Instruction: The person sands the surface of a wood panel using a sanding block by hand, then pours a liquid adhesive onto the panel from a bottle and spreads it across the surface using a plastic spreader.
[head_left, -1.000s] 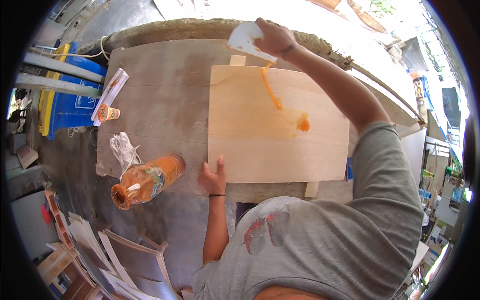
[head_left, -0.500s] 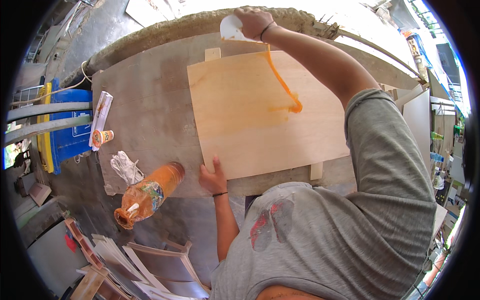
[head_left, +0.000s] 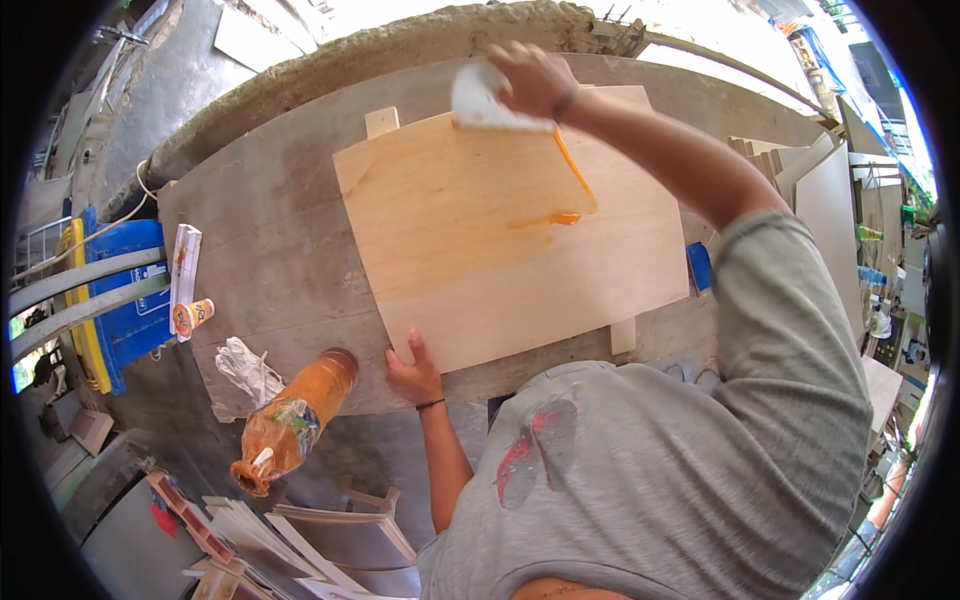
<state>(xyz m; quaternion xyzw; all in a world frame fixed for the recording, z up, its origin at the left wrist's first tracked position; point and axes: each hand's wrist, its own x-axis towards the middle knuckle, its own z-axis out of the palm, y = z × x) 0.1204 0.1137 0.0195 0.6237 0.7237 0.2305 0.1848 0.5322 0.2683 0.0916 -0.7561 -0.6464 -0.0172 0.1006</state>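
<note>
A thin light wooden panel (head_left: pixel 450 280) lies on a large worn board, tilted slightly in view. My right hand (head_left: pixel 538 82), blurred by motion, grips a white flat spreader (head_left: pixel 478 98) against the panel's far edge. From there a streak of orange liquid (head_left: pixel 566 217) runs down to a small puddle near the panel's middle, and the far left part looks tinted. At the near left corner my left hand (head_left: pixel 415 376) holds the panel's edge, thumb up; its other fingers are partly hidden. Left of it lies an orange-stained plastic bottle (head_left: pixel 300 415).
A bundle of white cloth or cord (head_left: pixel 248 370), a paper cup (head_left: pixel 192 317) and a white strip (head_left: pixel 184 265) are at the worktop's left. Beyond them stands a blue bin (head_left: pixel 135 310). A blue object (head_left: pixel 699 267) sits right of the panel; wooden frames (head_left: pixel 340 530) stand below left.
My right hand and the spreader have moved a little nearer, onto the panel's far edge. The orange streak is shorter at its lower end. The whole view has shifted slightly; my left hand stays at the corner.
</note>
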